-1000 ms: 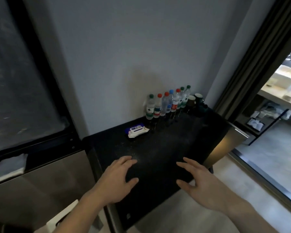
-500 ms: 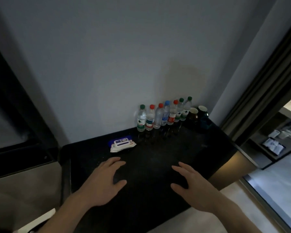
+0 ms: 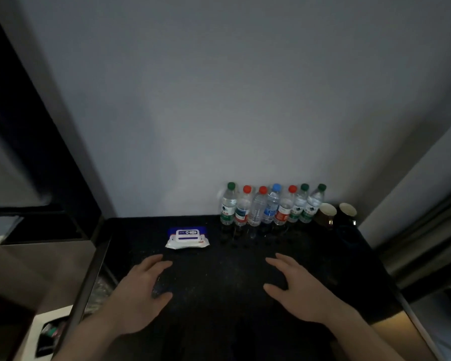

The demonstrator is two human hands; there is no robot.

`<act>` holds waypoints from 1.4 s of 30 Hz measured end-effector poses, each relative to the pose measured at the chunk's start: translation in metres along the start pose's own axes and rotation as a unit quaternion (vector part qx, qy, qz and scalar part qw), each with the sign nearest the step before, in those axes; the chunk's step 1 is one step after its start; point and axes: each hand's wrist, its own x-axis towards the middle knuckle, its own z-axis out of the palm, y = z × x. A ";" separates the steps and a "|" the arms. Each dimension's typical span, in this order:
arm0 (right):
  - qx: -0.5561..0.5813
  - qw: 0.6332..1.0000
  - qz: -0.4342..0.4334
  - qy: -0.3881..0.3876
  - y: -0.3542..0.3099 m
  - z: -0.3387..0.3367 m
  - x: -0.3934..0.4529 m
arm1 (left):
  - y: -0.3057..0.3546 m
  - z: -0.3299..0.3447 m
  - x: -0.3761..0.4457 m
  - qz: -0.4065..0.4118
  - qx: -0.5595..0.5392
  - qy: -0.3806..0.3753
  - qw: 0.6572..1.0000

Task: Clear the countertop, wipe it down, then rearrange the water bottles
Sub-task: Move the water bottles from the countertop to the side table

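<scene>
Hovering empty, fingers loosely spread, left hand (image 3: 141, 290) and right hand (image 3: 301, 290) sit low-centre over the speckled black countertop (image 3: 219, 282); clearing seems unstarted, so reach next for the clear plastic water bottles (image 3: 271, 207) at centre-right.

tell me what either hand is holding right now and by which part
Nothing is held. The left hand and right hand are both open with fingers spread above the black countertop.

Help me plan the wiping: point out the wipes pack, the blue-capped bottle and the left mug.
wipes pack (image 3: 187, 238), head view, on its white label flap.
blue-capped bottle (image 3: 271, 206), head view, on its clear body.
left mug (image 3: 326, 214), head view, on its rim.
</scene>
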 end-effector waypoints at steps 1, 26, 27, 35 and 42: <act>-0.006 1.000 0.000 0.000 0.002 -0.005 0.007 | 0.000 -0.001 0.009 -0.006 0.008 -0.008 1.000; -0.104 0.992 -0.074 -0.019 0.049 -0.096 0.259 | 0.123 -0.001 0.304 -0.014 0.013 -0.053 0.998; -0.101 0.992 -0.076 -0.020 0.046 -0.098 0.272 | 0.126 0.001 0.316 -0.022 0.014 -0.054 0.998; -0.119 0.985 -0.120 -0.020 0.035 -0.092 0.345 | 0.134 0.032 0.383 -0.042 0.037 -0.039 0.998; -0.109 0.977 -0.174 0.051 0.045 -0.072 0.365 | 0.140 0.050 0.393 -0.072 0.021 0.007 0.997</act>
